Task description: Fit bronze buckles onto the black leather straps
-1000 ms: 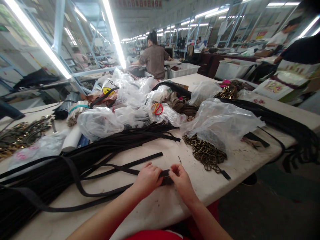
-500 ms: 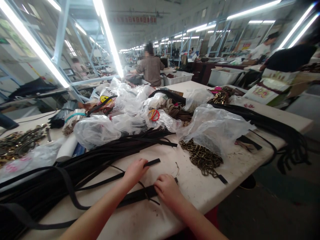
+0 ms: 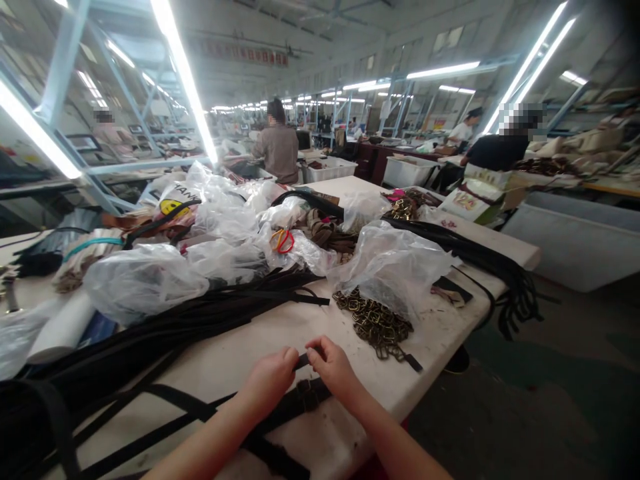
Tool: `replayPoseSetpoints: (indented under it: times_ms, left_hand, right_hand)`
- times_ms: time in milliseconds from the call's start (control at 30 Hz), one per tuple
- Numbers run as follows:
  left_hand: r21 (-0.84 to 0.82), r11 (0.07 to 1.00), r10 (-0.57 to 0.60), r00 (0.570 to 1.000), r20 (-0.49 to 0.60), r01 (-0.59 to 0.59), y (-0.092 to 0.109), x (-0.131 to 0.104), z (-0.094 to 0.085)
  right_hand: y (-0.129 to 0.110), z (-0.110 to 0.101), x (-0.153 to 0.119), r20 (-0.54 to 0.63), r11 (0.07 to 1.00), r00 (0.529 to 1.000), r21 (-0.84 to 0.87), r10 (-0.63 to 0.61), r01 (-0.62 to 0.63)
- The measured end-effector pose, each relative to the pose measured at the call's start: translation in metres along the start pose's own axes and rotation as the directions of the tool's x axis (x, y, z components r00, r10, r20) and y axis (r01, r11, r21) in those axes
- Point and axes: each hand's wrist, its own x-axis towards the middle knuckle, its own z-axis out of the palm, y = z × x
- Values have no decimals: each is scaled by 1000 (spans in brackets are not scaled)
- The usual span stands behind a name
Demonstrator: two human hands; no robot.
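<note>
A narrow black strap (image 3: 301, 362) is closed in my left hand (image 3: 270, 379), near its end. My right hand (image 3: 331, 368) meets it from the right, thumb and fingers pinched at the strap's tip. What else may be in that pinch is hidden. Just below both hands, a wider black strap with a dark buckle (image 3: 307, 395) lies on the table. To the upper right, a pile of brass-coloured buckles (image 3: 375, 320) spills out from under a clear plastic bag (image 3: 400, 263).
A long bundle of black straps (image 3: 165, 327) stretches across the left of the white table (image 3: 360, 413). Behind are plastic bags (image 3: 145, 277) and scissors with red and orange handles (image 3: 283, 241). More black straps (image 3: 465, 253) hang over the right edge. Several people work farther off.
My right hand has left the wider strap and come up to the narrow strap's end, beside my left hand. The view has turned to the right.
</note>
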Motion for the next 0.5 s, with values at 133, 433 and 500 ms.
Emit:
replayPoseSetpoints:
  times_ms: [133,433,500]
  left_hand:
    - [-395,918,-45,999,-31,29,-1,3,1]
    - [-799,540,-266,954,135,264,-7,12,-3]
    - [-816,513,-281,950,134,267,-6,11,-6]
  right_hand:
    - [-5,-3,1,14,1000,1000,-14,-27,27]
    - [11,-48,70,-89,378,988,-925,-127,-34]
    - [14,-48,83,-84,325,991,-945,-105,-45]
